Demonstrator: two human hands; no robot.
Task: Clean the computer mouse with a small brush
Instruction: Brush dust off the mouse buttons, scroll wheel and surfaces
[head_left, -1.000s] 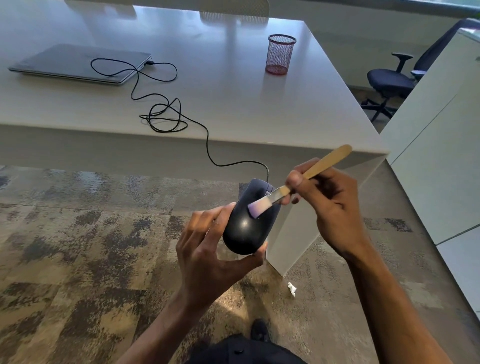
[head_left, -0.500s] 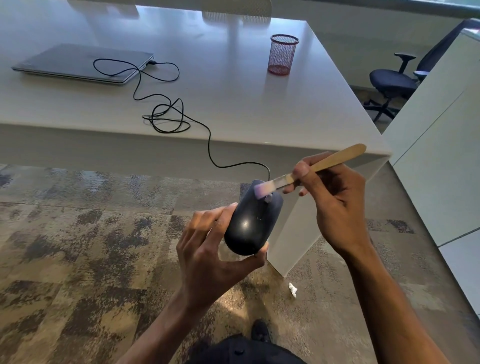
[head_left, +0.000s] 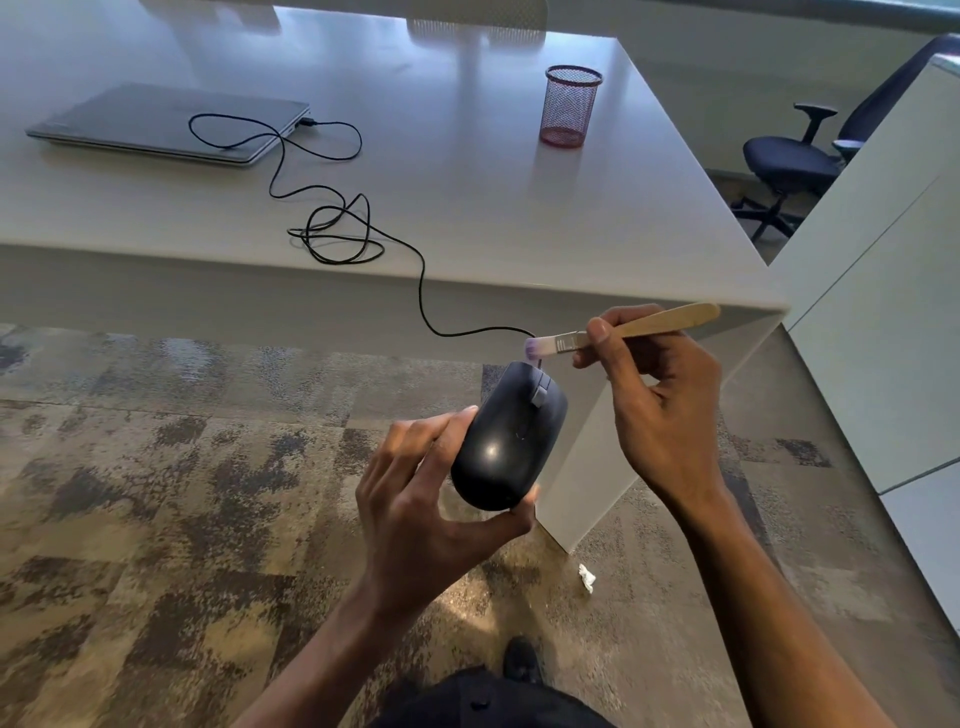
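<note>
- Our left hand (head_left: 426, 499) cradles the black wired mouse (head_left: 509, 441) off the bench; light, hard, glossy, so slippery; grip its sides
- Our right hand (head_left: 660, 395) pinches the small brush (head_left: 623, 330); bristles hover at the mouse's twelve o'clock

Can't see the underside of the mouse (head_left: 511, 441), the left hand (head_left: 426, 514) wraps around it there. The right hand (head_left: 660, 405) covers the middle of the brush (head_left: 623, 332) handle. Office chair (head_left: 795, 166) right of the desk (head_left: 467, 197) is half behind a white partition (head_left: 883, 234). Desk's far-left side runs out of frame.
</note>
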